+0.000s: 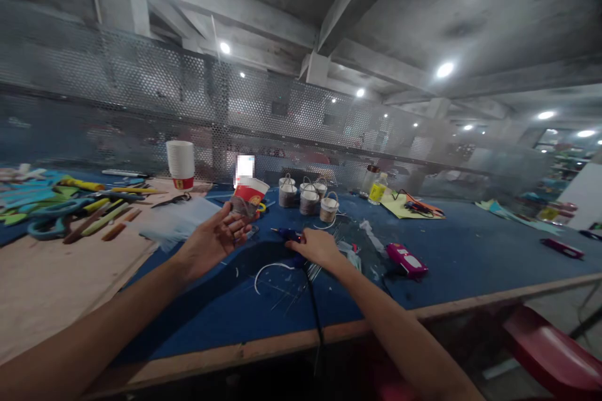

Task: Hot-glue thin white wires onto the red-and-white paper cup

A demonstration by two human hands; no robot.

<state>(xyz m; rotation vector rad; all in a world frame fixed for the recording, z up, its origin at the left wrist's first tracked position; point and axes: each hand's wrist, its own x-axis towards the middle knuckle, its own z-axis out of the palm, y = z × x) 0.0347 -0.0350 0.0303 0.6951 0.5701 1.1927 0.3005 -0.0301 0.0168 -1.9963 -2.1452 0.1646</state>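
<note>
My left hand (211,241) is closed around a red and white paper cup (253,190), which is tilted. Grey-brown twine wraps the cup's narrow end, close to my fingers. On the blue table my right hand (320,248) grips a dark blue glue gun (288,234) from above, its nozzle aimed left towards the cup. The fingertips of that hand are partly hidden. Beyond both hands stand several small twine-wrapped cups with handles (308,199). A curved white strip (263,272) lies just in front of the glue gun.
A tall stack of paper cups (181,160) stands at the back left. Scissors (56,216), pens and coloured sheets crowd the left side. Right of my hands lie a magenta case (407,260) and, farther back, a yellow-labelled bottle (377,189). A black cord (314,307) runs over the front edge.
</note>
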